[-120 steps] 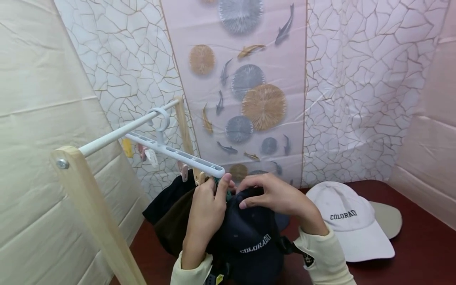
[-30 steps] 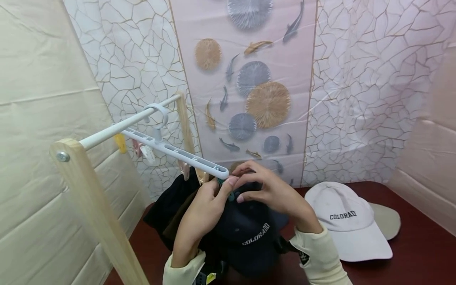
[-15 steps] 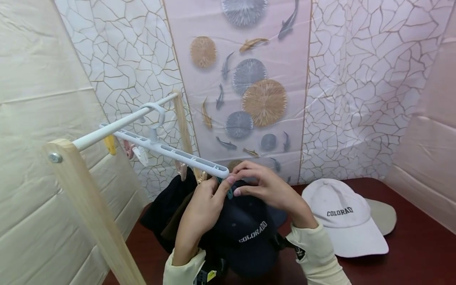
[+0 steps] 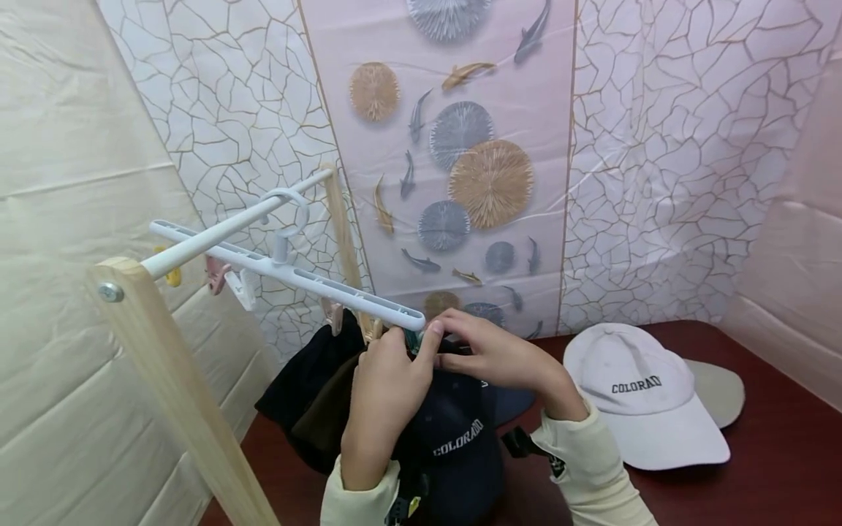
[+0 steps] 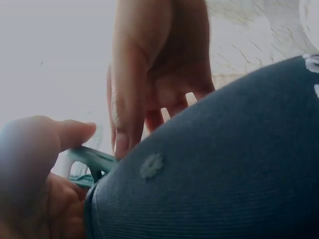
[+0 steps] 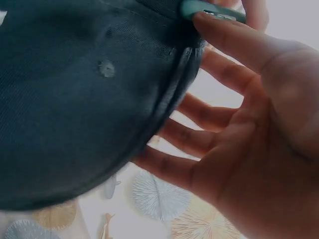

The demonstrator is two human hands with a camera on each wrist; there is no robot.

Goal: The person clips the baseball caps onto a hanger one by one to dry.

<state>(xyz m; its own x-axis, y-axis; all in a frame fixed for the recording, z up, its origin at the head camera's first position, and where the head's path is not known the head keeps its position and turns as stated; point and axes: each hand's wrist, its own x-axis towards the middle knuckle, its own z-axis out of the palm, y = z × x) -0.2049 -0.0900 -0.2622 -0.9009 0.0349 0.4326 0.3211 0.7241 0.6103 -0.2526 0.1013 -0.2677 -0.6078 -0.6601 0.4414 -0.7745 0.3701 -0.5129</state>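
In the head view, a navy cap [image 4: 457, 438] lettered COLORADO hangs below the near end of a white hanger [image 4: 349, 294]. My left hand [image 4: 388, 391] pinches a green clothespin [image 5: 93, 160] at that end, thumb on its handle in the left wrist view. My right hand [image 4: 503, 359] holds the cap's edge, its fingers behind the fabric in the right wrist view and its thumb touching the clothespin. The clothespin's tip meets the cap's edge; whether it bites the cloth, I cannot tell. A black cap [image 4: 296, 387] and a brown one [image 4: 325, 413] hang left of my left hand.
The hanger hooks over a white rail [image 4: 224, 232] on a wooden stand [image 4: 177, 387]. Several other clothespins hang from it, including a yellow one [image 4: 173, 276]. A white COLORADO cap [image 4: 631, 394] and a beige brim [image 4: 717, 394] lie on the dark red table [image 4: 789, 438].
The hanger has turned, its far end swinging left past the rail. My left hand has shifted slightly right, and the navy cap hangs a little further left. Both hands stay at the clothespin.
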